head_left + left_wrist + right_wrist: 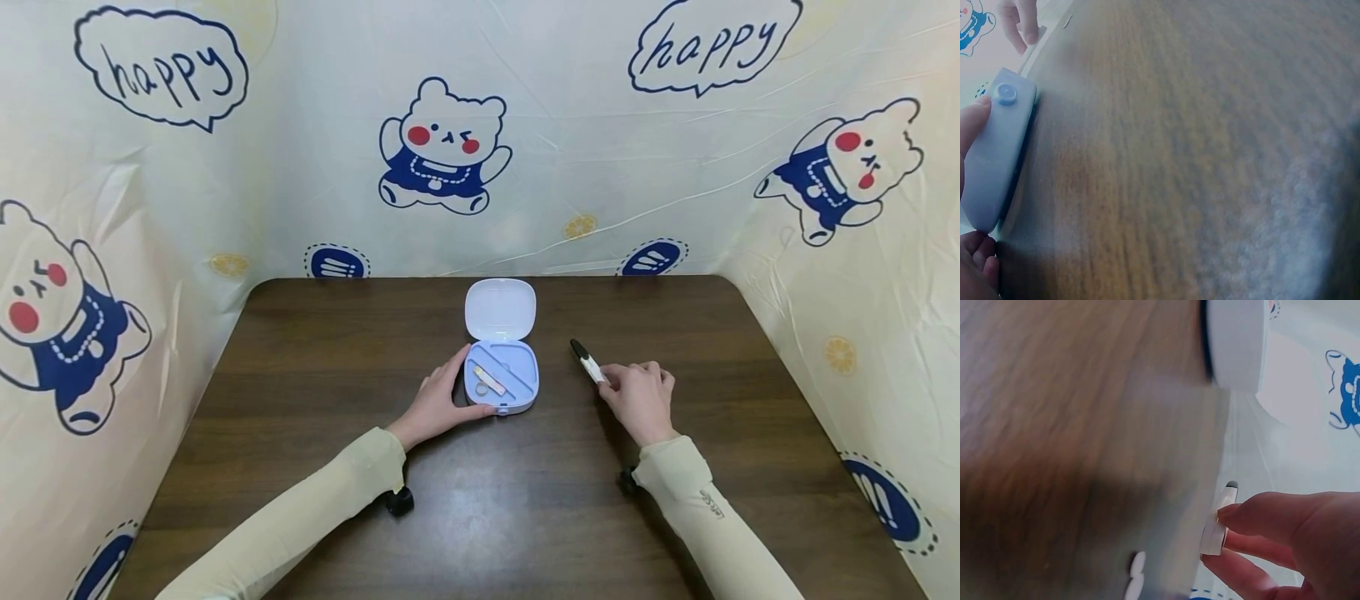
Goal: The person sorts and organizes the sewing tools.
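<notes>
A small lilac case [522,365] stands on the table, its lid [500,308] tipped back. Inside, left of a diagonal divider, lie a pale pink strip [491,382] with a yellow end and a small ring [482,388]. My left hand [438,400] grips the case from the left; its thumb presses the front beside a round button [1006,94]. To the right of the case, my right hand [640,398] pinches a white marker [591,367] with a black end that points away toward the back left. The fingers hide the marker's near end.
The case and both hands are on a dark wooden table [337,350]. A printed curtain [570,167] rises around its back and sides. Two small white oval shapes [1138,565] show on the table below the right hand.
</notes>
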Demonstrator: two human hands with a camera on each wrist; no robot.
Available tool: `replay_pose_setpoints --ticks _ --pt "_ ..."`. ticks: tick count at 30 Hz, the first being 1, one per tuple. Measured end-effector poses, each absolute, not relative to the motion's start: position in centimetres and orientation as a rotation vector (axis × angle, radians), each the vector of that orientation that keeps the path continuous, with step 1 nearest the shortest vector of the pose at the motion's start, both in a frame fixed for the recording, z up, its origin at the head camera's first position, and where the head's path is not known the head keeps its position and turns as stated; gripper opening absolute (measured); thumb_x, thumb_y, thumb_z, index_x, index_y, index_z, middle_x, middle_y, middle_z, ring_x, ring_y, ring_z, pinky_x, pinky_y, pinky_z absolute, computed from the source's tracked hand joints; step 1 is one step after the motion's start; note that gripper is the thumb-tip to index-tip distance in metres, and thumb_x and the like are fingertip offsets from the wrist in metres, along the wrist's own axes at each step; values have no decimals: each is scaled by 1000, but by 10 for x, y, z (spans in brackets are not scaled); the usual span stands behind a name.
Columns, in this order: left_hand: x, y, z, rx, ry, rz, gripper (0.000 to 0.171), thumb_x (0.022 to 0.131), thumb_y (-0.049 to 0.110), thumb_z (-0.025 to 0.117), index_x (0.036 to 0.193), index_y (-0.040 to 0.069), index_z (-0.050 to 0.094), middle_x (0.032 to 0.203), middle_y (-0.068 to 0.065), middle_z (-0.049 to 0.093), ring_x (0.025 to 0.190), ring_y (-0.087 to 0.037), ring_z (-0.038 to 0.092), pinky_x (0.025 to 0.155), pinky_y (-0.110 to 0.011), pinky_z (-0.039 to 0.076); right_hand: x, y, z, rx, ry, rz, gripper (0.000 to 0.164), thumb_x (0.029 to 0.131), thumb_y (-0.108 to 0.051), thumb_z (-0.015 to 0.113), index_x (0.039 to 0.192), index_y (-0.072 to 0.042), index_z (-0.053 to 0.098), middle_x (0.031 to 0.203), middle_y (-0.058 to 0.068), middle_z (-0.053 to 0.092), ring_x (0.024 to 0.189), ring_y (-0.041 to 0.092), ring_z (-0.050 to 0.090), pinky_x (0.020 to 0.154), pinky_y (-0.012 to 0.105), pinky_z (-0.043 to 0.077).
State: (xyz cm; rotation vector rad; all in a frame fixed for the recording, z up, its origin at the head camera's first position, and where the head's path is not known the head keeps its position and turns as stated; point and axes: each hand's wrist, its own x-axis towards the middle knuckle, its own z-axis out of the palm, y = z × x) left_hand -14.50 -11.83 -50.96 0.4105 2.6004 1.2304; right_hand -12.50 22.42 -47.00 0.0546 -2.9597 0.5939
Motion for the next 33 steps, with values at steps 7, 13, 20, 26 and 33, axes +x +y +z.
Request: replay_pose_setpoints --ticks 7,13,20,26,33 --pt "-146 -118 -509 413 2597 1234 116 83 55 84 169 20 15 171 -2 28 153 -31 30 122 -59 19 -124 214 -461 100 -2938 588 24 93 -15 75 116 -9 80 84 7 75 103 42 53 99 68 29" --pt "-147 -119 -510 415 2599 1231 116 83 56 84 169 20 15 171 -2 28 153 -30 30 121 -59 19 -123 207 -456 140 -2926 602 24 92 -14 76 115 -10 80 85 7 76 103 41 54 101 68 28" --pt "-147 -119 -510 417 2598 1232 116 83 55 84 169 19 15 171 -2 28 153 -30 30 121 -59 19 -122 198 -452 194 -2922 615 23 91 -14 78 113 -11 81 83 4 74 100 38 53 100 67 30" --pt "-147 -119 -510 414 2593 1235 116 83 55 84 169 19 15 171 -3 27 153 -31 29 122 -60 19 -122 190 -447 228 -2916 624 22 91 -14 78 112 -10 81 84 5 74 101 37 52 98 63 33" --pt "-147 -118 -510 405 2595 1231 116 83 55 85 169 20 15 171 -3 28 153 -31 30 121 -59 19 -123 179 -442 255 -2938 642 21 89 -14 81 110 -11 82 82 5 73 100 35 51 97 60 34"
